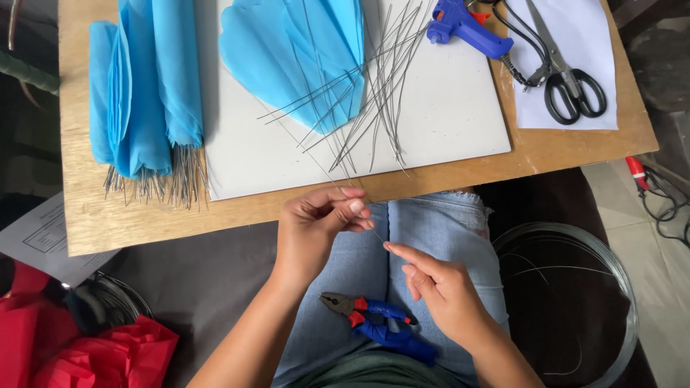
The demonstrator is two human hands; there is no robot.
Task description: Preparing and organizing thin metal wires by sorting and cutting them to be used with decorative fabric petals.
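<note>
Left hand (316,215) pinched on thin wire (368,224) just off the board's (575,147) near edge; right hand (438,287) fingertip touching its lower end, fingers loose. Blue-handled pliers (374,316) resting on lap.

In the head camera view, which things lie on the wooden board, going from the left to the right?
Bundle of blue paper petals on wires → loose blue tissue petals → scattered cut wires → blue glue gun → black-handled scissors.
</note>
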